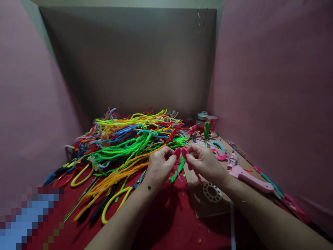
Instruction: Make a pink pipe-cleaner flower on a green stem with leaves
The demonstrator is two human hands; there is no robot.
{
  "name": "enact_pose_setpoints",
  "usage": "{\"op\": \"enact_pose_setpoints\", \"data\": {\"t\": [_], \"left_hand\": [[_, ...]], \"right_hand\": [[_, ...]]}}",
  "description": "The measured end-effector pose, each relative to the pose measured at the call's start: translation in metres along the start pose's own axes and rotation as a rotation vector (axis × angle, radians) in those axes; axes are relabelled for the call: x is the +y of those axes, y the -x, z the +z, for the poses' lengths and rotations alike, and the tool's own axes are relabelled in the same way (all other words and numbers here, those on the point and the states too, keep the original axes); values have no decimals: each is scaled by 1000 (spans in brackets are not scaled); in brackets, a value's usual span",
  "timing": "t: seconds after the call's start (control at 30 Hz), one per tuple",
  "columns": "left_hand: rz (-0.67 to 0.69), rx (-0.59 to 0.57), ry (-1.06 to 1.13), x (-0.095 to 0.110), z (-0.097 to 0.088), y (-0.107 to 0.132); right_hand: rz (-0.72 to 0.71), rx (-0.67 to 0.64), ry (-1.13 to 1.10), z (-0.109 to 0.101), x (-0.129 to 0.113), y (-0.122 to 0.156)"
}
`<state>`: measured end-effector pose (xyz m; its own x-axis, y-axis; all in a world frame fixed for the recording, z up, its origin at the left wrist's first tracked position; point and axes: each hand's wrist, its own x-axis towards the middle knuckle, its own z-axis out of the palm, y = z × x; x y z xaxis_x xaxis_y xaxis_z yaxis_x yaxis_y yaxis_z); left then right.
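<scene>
My left hand (161,164) pinches a looped pink pipe cleaner (177,152) between thumb and fingers. Close beside it, my right hand (204,161) grips another pink pipe-cleaner loop (184,152), with a pink tail hanging below. Whether the two loops belong to one piece, I cannot tell. Just under my hands lies a green pipe-cleaner piece (181,166). Scissors with yellow handles (114,201) rest left of my left forearm. A pink glue gun (253,178) lies to the right of my right wrist.
A large heap of coloured pipe cleaners (130,139) fills the left and back of the red-covered table (166,222). On the right, a cardboard sheet (194,198) bears a white ring with holes (212,192). Jars (203,116) stand behind; pink walls (273,86) flank both sides.
</scene>
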<state>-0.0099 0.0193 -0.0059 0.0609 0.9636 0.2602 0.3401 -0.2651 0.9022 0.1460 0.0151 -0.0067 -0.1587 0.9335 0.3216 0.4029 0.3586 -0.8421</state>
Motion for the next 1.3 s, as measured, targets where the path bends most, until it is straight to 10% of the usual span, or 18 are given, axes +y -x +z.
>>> {"op": "enact_pose_setpoints", "data": {"t": [1.3], "left_hand": [[-55,-45,94,7,9,5]], "right_hand": [[60,52,-54,10,-4,3]]}}
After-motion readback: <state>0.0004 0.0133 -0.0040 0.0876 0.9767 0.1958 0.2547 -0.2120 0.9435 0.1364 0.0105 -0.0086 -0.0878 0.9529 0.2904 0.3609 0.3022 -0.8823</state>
